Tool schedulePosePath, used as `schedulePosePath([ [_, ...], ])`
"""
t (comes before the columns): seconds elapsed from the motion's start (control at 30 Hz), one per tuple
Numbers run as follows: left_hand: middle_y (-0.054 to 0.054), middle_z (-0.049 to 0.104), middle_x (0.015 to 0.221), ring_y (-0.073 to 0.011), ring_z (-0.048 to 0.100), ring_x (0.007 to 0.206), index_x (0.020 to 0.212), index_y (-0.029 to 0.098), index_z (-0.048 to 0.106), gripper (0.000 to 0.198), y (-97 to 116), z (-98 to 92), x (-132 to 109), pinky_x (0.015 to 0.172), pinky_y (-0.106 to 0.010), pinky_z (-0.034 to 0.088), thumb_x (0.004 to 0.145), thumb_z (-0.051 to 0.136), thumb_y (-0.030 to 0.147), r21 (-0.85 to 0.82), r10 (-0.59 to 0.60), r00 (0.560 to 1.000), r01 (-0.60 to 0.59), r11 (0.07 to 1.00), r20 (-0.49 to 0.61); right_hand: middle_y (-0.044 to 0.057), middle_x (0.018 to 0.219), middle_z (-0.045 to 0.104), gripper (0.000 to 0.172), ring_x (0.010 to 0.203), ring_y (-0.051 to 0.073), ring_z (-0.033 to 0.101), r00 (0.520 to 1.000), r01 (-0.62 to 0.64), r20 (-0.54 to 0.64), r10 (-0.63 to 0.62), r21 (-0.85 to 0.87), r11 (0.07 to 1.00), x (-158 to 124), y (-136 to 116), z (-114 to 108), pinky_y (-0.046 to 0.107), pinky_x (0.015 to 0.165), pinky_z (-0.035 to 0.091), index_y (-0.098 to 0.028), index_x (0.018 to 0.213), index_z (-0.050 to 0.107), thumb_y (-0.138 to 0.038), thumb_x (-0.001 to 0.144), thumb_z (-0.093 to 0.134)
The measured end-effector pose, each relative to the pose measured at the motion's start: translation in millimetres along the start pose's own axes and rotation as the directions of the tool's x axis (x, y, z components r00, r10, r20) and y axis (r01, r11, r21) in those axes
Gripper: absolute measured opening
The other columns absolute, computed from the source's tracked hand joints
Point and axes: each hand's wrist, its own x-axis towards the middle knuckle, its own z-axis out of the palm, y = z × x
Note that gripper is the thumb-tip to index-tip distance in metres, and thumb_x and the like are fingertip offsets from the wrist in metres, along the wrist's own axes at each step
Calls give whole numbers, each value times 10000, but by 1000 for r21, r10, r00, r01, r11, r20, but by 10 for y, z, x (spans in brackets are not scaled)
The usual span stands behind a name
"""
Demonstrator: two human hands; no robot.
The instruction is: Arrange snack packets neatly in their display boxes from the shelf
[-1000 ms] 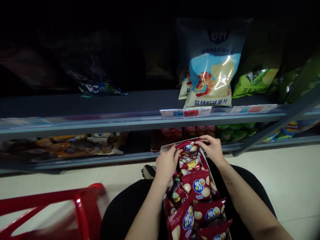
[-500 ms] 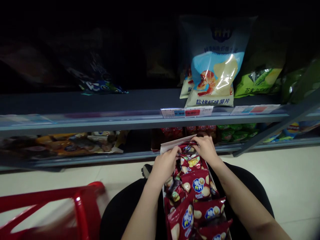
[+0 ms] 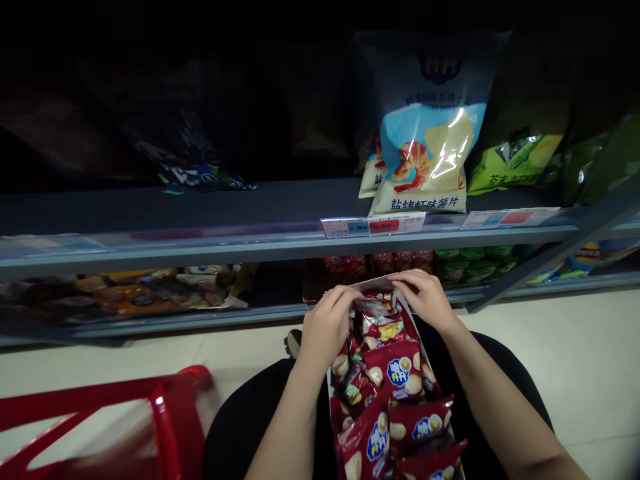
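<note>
A narrow open cardboard box (image 3: 373, 286) lies between my knees, filled with dark red snack packets (image 3: 397, 373) printed with nuts and a blue logo. Its far end points at the shelf. My left hand (image 3: 330, 323) is closed at the far left corner, fingertips curled over the box's edge beside the far packet (image 3: 379, 305). At the far right corner, my right hand (image 3: 425, 297) pinches the rim between thumb and fingers. Parts of the rim are hidden beneath both hands.
A grey shelf (image 3: 280, 200) runs across the front, carrying a large chip bag (image 3: 430, 153) and a green bag (image 3: 520, 160). Below, a lower shelf holds yellow packets (image 3: 145, 293) and green packets (image 3: 473, 265). A red plastic basket (image 3: 165, 420) stands at my left.
My right hand has moved off the far packet, outward to the box's corner. My left hand has shifted slightly at its corner. The far end flap looks lower, and the far packet lies flatter.
</note>
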Motion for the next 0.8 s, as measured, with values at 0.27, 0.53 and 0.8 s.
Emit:
schedulePosePath([
  [0.27, -103, 580, 1209, -289, 578, 1149, 918, 235, 526, 294, 125, -11, -36, 964, -457, 472, 843, 590, 512, -447, -50, 914, -148, 882, -402, 41, 927, 735, 349, 878, 192, 682, 956, -277, 218, 197, 446, 851, -72, -229, 36, 286, 773, 523, -189, 943, 718, -482, 917, 530],
  [0.53, -115, 648, 1200, -215, 641, 1082, 1186, 203, 573, 259, 105, 39, -14, 904, -367, 529, 968, 456, 279, -611, -313, 865, 9, 791, -393, 7, 846, 701, 418, 768, 170, 661, 958, -219, -20, 286, 592, 776, -112, -241, 31, 275, 716, 531, -190, 905, 676, -373, 585, 872],
  [0.8, -98, 675, 1157, -268, 589, 1167, 1053, 201, 635, 233, 143, -9, 18, 975, -464, 507, 827, 687, 190, -327, -36, 951, -69, 943, -306, 36, 913, 694, 539, 866, 212, 684, 922, 8, -357, 153, 411, 912, -106, -344, 67, 347, 807, 542, -247, 1055, 530, -378, 641, 849],
])
